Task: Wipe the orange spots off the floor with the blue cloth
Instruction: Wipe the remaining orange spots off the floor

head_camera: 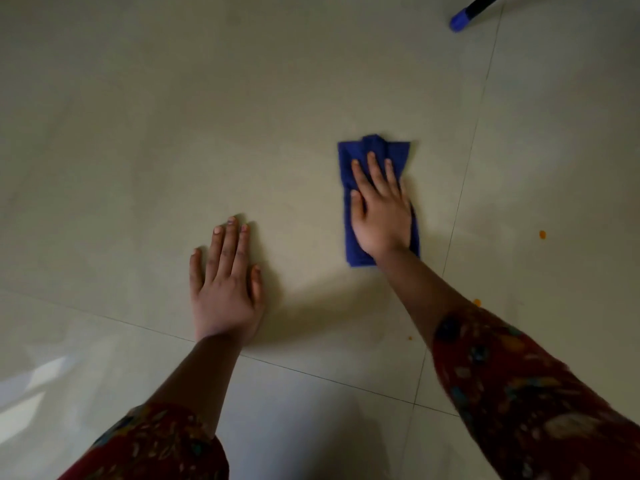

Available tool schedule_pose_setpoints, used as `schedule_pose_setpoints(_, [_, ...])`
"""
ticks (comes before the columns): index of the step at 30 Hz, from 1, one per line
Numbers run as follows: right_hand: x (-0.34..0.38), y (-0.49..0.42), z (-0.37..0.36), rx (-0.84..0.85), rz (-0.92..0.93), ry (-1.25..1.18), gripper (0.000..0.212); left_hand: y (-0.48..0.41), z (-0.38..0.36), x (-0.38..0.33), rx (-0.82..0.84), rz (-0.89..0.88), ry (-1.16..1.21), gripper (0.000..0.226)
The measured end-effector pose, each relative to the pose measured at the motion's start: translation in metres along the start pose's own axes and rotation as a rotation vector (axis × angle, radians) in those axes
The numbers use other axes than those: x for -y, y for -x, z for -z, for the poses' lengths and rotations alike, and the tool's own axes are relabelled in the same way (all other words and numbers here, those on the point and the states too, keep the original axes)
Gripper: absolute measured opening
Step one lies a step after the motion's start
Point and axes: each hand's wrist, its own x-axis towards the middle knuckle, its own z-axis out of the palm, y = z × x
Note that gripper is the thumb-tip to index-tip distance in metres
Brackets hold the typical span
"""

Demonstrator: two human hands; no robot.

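A folded blue cloth (375, 148) lies flat on the pale tiled floor (173, 133), right of centre. My right hand (379, 209) presses palm-down on top of it, fingers straight and pointing away from me. My left hand (225, 285) rests flat on the bare tile to the left, fingers spread, holding nothing. Small orange spots show on the floor to the right: one (542, 234) far right, one (477, 302) beside my right forearm, and a tiny one (410, 338) nearer to me.
A dark pole with a blue end cap (460, 20) lies at the top right corner. Grout lines cross the floor, one running down the right side (464, 188). My sleeves are red and patterned.
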Motion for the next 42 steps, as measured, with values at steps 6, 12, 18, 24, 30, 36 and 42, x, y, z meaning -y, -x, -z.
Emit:
schedule_pose_setpoints(6, [0.061, 0.115, -0.009, 0.173, 0.446, -0.024, 0.053, 0.0, 0.001, 0.0, -0.009, 0.001, 0.01, 0.062])
schedule_pose_setpoints(12, [-0.036, 0.102, 0.006, 0.128, 0.184, 0.015, 0.051, 0.001, 0.0, 0.0, -0.022, -0.001, 0.011, 0.064])
schedule_pose_setpoints(18, [0.024, 0.044, -0.011, -0.016, -0.043, 0.024, 0.054, 0.0, -0.001, 0.0, -0.028, -0.004, -0.004, 0.063])
schedule_pose_setpoints(24, [-0.008, 0.188, 0.009, 0.245, 0.6, 0.042, 0.054, 0.001, -0.002, 0.002, -0.032, -0.011, 0.014, 0.062])
schedule_pose_setpoints(30, [-0.052, 0.102, 0.013, 0.117, 0.103, 0.073, 0.051, 0.0, -0.002, 0.001, -0.049, -0.016, 0.005, 0.063])
schedule_pose_setpoints(36, [0.03, 0.12, -0.008, 0.104, 0.283, 0.065, 0.054, 0.001, -0.003, 0.001, -0.064, -0.018, 0.023, 0.063])
schedule_pose_setpoints(42, [-0.08, 0.205, 0.022, 0.23, 0.543, 0.106, 0.056, 0.002, -0.003, 0.001, -0.078, -0.04, 0.033, 0.062])
